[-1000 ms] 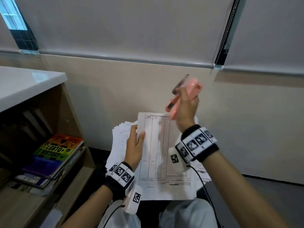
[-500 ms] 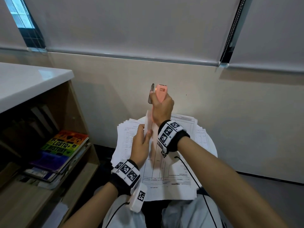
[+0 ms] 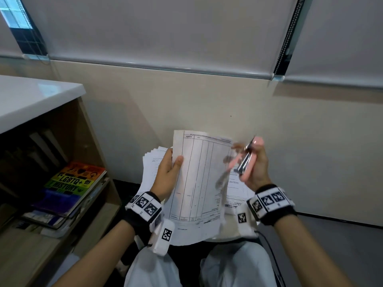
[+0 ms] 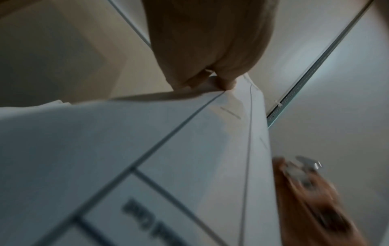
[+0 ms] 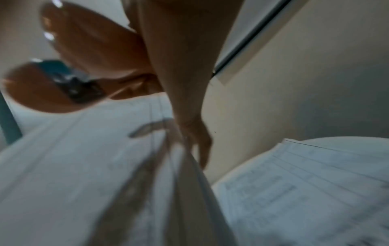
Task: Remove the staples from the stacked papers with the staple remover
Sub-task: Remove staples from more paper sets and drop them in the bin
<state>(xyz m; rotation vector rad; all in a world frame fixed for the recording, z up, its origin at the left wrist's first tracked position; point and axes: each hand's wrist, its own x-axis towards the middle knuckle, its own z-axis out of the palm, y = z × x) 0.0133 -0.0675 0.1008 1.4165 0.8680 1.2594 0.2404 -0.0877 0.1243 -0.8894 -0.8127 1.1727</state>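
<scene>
Left hand [image 3: 166, 176] pinches the left edge of a printed sheet [image 3: 199, 183], lifted over the paper stack [image 3: 152, 166] on the lap. Right hand [image 3: 258, 169], fingers curled, grips the pink staple remover [image 3: 245, 162] just right of the sheet; img blurred there

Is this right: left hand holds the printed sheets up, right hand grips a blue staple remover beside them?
Not quite. The staple remover is pink with a metal blade, not blue; the head view shows it. The rest stands: the left hand holds the printed sheets up by their left edge, and the right hand grips the remover beside them.
</scene>
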